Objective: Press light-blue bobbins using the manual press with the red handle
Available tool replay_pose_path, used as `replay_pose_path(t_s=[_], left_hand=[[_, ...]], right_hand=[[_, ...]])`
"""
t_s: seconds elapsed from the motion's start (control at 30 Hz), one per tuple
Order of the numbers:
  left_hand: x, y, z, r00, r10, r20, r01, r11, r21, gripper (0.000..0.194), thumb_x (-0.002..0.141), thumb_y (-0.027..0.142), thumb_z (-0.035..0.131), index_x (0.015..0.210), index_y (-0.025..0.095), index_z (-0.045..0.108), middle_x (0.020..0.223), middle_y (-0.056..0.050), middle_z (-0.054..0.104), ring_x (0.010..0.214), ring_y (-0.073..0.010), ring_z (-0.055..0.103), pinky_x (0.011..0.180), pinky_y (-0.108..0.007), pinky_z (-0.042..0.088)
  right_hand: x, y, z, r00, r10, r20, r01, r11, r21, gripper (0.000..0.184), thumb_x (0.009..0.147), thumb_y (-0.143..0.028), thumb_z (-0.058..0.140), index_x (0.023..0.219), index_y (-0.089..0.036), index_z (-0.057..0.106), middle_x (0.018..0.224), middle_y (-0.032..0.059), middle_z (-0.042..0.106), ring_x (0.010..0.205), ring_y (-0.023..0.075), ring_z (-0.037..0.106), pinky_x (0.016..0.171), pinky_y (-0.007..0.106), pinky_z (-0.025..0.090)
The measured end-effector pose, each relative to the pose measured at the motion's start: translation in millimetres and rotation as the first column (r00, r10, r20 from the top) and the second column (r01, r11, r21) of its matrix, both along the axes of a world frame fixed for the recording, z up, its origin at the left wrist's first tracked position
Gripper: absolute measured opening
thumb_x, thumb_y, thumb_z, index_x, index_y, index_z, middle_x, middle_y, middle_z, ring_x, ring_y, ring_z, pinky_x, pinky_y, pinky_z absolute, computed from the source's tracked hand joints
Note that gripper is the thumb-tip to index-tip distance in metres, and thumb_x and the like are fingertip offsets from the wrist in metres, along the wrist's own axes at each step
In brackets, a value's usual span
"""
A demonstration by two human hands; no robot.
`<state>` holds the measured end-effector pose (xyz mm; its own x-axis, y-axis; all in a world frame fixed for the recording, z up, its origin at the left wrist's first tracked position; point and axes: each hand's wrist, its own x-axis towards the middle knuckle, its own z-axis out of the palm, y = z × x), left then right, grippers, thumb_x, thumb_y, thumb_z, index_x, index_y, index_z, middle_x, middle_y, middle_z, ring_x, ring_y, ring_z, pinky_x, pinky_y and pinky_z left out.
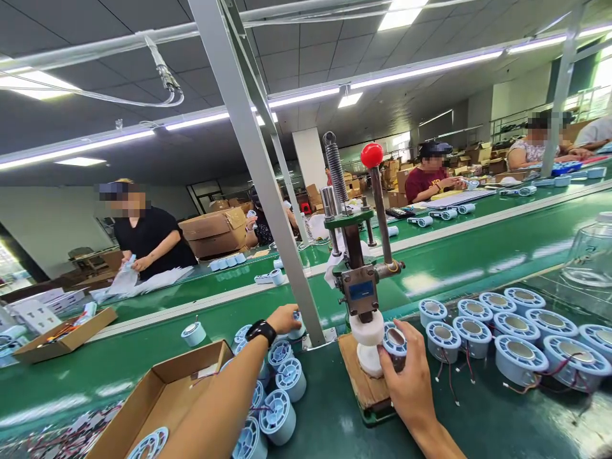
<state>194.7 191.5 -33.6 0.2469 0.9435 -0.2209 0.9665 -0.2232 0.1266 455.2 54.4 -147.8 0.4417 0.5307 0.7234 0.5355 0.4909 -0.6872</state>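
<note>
Right hand (411,376) closed around one pale blue round part (396,344), metal disc in its top face, held just beside the white die (367,341) of a small hand press (359,280). Press stands on a wooden base block (359,382); red knob (371,155) tops its lever, coil spring (336,167) rises beside it.

Left hand (283,317) reaches forward, black smartwatch (261,331) on the wrist, fingers curled on a blue round part (297,328) at the far edge of a loose cluster of blue parts (277,395) on the green bench top (329,421). The grip itself is partly hidden by the upright steel post (258,166).

Containers:
- Open cardboard box (157,398) at near left, under the left forearm. Holds flat white-blue ring pieces (148,443) at its near end; the rest of its inside shows bare cardboard.
- Shallow cardboard tray (64,341) at far left, with small wired bits inside, too small to name.
- Large cardboard carton (215,231) across the conveyor; its contents are not visible.
- Clear plastic jar (590,255) at far right; contents cannot be told.

Right of the press, rows of blue parts with metal centres (507,328) stand upright on the bench, thin red and dark wires trailing from them.

Across the green conveyor (454,255), a person in black (150,236) handles clear plastic bags (124,277); other workers sit farther along.
</note>
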Motion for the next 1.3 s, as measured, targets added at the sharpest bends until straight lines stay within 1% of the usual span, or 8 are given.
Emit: replay_pose_path(t_s=[0.2,0.33,0.53,0.7,0.87,1.03,1.17,1.3], left_hand=[[-28.7,-26.1,14.0,0.976,0.1,-0.192,-0.122,0.987,-0.102,0.03,0.087,0.031,0.063,0.108,0.01,0.063,0.106,-0.01,0.062,0.094,-0.0193,0.058,0.089,-0.039,0.046],[-35.0,-32.9,19.1,0.979,0.09,-0.183,-0.108,0.99,-0.093,0.049,0.098,0.052,0.043,0.097,0.01,0.066,0.092,-0.009,0.065,0.086,-0.0186,0.06,0.084,-0.037,0.046],[-75.5,-16.5,38.0,0.97,0.206,-0.129,-0.194,0.976,0.095,0.039,0.102,0.035,0.038,0.119,0.008,0.059,0.121,-0.013,0.06,0.112,-0.0192,0.058,0.102,-0.039,0.041],[-101.5,-3.1,22.6,0.966,0.205,-0.157,-0.202,0.979,0.032,0.044,0.094,0.029,0.055,0.131,0.006,0.054,0.137,-0.014,0.051,0.128,-0.0238,0.048,0.11,-0.039,0.034],[-96.5,14.6,16.0,0.962,0.218,-0.164,-0.208,0.975,0.076,0.038,0.093,0.024,0.05,0.124,0.004,0.058,0.124,-0.018,0.057,0.113,-0.0248,0.056,0.102,-0.042,0.039],[-78.4,4.8,19.9,0.996,0.054,-0.067,-0.05,0.997,0.06,0.037,0.093,0.024,0.047,0.125,0.011,0.057,0.13,-0.01,0.055,0.118,-0.0196,0.052,0.105,-0.036,0.036],[-63.8,-1.9,13.8,0.998,-0.034,-0.052,0.034,0.999,0.001,0.031,0.087,0.022,0.052,0.115,0.013,0.062,0.12,-0.008,0.06,0.109,-0.0191,0.055,0.098,-0.035,0.04],[-51.1,-3.0,13.3,0.994,-0.091,-0.067,0.087,0.994,-0.059,0.03,0.085,0.03,0.052,0.106,0.013,0.064,0.113,-0.009,0.062,0.1,-0.0193,0.056,0.091,-0.035,0.041]], right_hand=[[1.6,-2.9,3.0,1.0,0.022,0.001,-0.022,1.0,0.007,0.038,0.092,-0.033,0.052,0.128,-0.02,0.047,0.124,0.0089,0.05,0.116,0.019,0.05,0.097,0.034,0.043],[5.7,-11.6,3.9,1.0,-0.001,-0.003,0.001,1.0,0.005,0.039,0.092,-0.036,0.054,0.126,-0.019,0.048,0.124,0.0097,0.05,0.117,0.0202,0.05,0.096,0.033,0.044],[30.5,-45.8,-14.0,0.984,-0.08,0.161,0.077,0.997,0.023,0.044,0.09,-0.039,0.057,0.126,-0.014,0.051,0.124,0.0114,0.052,0.114,0.0215,0.052,0.096,0.031,0.042],[56.6,-59.6,-19.7,0.883,-0.12,0.454,0.115,0.993,0.038,0.035,0.094,-0.034,0.051,0.125,-0.017,0.053,0.124,0.0092,0.052,0.113,0.0198,0.051,0.099,0.034,0.037],[93.2,-54.9,-17.8,0.753,-0.155,0.639,0.21,0.978,-0.01,0.035,0.094,-0.028,0.047,0.129,-0.022,0.052,0.129,0.009,0.049,0.122,0.0237,0.044,0.109,0.049,0.023],[120.8,-55.4,-32.5,0.739,-0.225,0.635,0.251,0.967,0.05,0.036,0.096,-0.034,0.042,0.127,-0.023,0.054,0.127,0.0089,0.053,0.122,0.028,0.047,0.107,0.056,0.026],[127.5,-57.8,-37.7,0.789,-0.219,0.574,0.201,0.975,0.096,0.037,0.095,-0.037,0.044,0.126,-0.021,0.055,0.127,0.0113,0.053,0.118,0.0306,0.05,0.106,0.058,0.03],[132.9,-60.7,-35.7,0.796,-0.311,0.519,0.317,0.945,0.079,0.035,0.095,-0.039,0.044,0.121,-0.021,0.058,0.123,0.0117,0.054,0.115,0.033,0.051,0.104,0.063,0.031]])
